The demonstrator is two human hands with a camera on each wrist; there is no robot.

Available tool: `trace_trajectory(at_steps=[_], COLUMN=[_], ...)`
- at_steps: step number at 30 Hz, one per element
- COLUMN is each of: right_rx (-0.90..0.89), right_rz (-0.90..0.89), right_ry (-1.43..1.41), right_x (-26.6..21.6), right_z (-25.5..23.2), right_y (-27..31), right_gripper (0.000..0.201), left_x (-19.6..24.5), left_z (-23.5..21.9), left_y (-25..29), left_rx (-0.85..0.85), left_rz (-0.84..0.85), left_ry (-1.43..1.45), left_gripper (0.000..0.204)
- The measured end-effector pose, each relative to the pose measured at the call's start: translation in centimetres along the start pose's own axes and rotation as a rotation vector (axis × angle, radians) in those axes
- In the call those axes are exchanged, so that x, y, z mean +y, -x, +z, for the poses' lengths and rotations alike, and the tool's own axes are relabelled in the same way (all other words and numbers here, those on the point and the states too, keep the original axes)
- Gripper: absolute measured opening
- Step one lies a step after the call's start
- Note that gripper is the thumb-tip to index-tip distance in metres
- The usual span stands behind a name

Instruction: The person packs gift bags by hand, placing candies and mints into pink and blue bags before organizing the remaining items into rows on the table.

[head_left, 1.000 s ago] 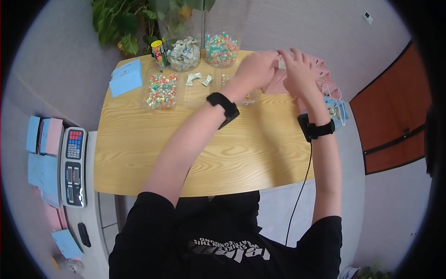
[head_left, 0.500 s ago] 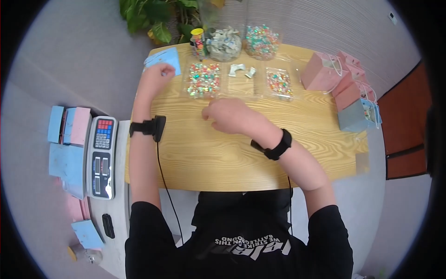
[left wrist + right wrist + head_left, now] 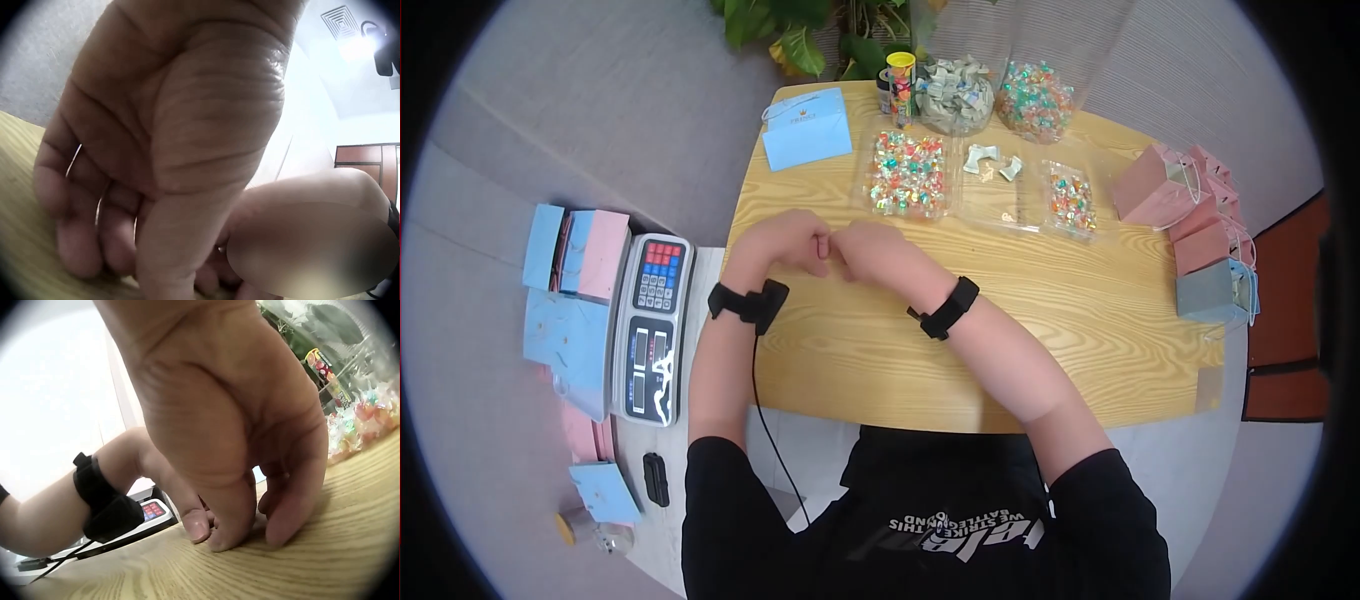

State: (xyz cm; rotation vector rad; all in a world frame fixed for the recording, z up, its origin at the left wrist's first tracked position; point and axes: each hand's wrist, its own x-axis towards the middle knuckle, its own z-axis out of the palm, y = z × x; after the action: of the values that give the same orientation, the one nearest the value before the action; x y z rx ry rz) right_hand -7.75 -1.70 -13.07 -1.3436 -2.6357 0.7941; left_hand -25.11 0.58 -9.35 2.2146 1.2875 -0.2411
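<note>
My left hand point(image 3: 788, 240) and right hand point(image 3: 878, 252) meet fingertip to fingertip over the left part of the wooden table point(image 3: 880, 350). In the left wrist view, the fingers point(image 3: 84, 250) bend loosely and hold nothing. The right wrist view has my right fingers point(image 3: 290, 515) pointing down at the tabletop, loosely bent with nothing between them. Behind my hands lies a light blue paper gift bag point(image 3: 808, 138). To its right is a clear tray of colourful wrapped candies point(image 3: 908, 175).
Another tray holds white wrapped candies point(image 3: 980, 157); one at right has colourful candies point(image 3: 1072, 200). Jars of white sweets point(image 3: 955, 95) and colourful sweets point(image 3: 1035, 100) stand behind, beside a yellow-capped tube point(image 3: 900, 90). Pink bags point(image 3: 1157, 187) and a blue bag point(image 3: 1212, 290) line the right edge. A scale point(image 3: 655, 330) sits left.
Both hands have left the pink bags at the right and come to the table's left side. From over the blue bag, the left hand has drawn back beside the right. The head view has shifted.
</note>
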Motion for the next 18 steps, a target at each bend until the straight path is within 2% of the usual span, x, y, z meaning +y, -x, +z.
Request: trace_trajectory(at_steps=[1, 3, 4, 6, 7, 9, 10, 12, 13, 15, 16, 18], right_rx=[0.000, 0.026, -0.004, -0.017, -0.025, -0.009, -0.011, 0.005, 0.038, 0.091, 0.103, 0.125], right_rz=[0.000, 0.009, -0.005, -0.022, -0.028, -0.033, -0.018, -0.004, -0.021, -0.043, -0.052, -0.060], right_ry=[0.014, 0.029, 0.033, 0.045, 0.041, 0.041, 0.004, -0.036, -0.055, -0.076, -0.049, -0.020], right_x=[-0.1, 0.1, 0.3, 0.5, 0.5, 0.5, 0.4, 0.5, 0.7, 0.8, 0.8, 0.9], right_z=[0.0, -0.2, -0.1, 0.1, 0.1, -0.2, -0.3, 0.1, 0.5, 0.9, 1.1, 1.4], right_y=[-0.1, -0.4, -0.6, -0.9, -0.9, -0.9, -0.6, -0.2, -0.2, -0.4, -0.4, 0.0], right_gripper=[0.025, 0.024, 0.022, 0.019, 0.015, 0.011, 0.010, 0.009, 0.008, 0.008, 0.014, 0.021], left_x=[-0.3, -1.0, -1.2, -2.1, -2.8, -4.2, -4.2, -4.0, -3.8, -3.5, -3.7, -4.5], left_z=[-0.8, -2.9, -3.9, -4.8, -4.9, -4.7, -4.8, -4.9, -4.9, -4.8, -4.5, -4.2], left_y=[-0.7, -2.4, -3.4, -5.3, -6.2, -7.5, -7.8, -7.9, -7.9, -7.4, -7.2, -6.5], left_rx=[0.002, 0.453, 0.459, 1.136, 1.149, 0.924, 0.931, 0.798, 0.805, 0.876, 0.883, 0.787], left_rz=[0.006, -0.092, -0.078, 0.035, 0.049, -0.083, -0.072, -0.204, -0.194, -0.279, -0.271, -0.223], left_ry=[-0.006, 0.063, 0.047, -0.312, -0.326, -0.332, -0.346, -0.354, -0.370, -0.238, -0.253, -0.198], left_gripper=[0.025, 0.026, 0.026, 0.031, 0.031, 0.036, 0.036, 0.041, 0.041, 0.038, 0.038, 0.033])
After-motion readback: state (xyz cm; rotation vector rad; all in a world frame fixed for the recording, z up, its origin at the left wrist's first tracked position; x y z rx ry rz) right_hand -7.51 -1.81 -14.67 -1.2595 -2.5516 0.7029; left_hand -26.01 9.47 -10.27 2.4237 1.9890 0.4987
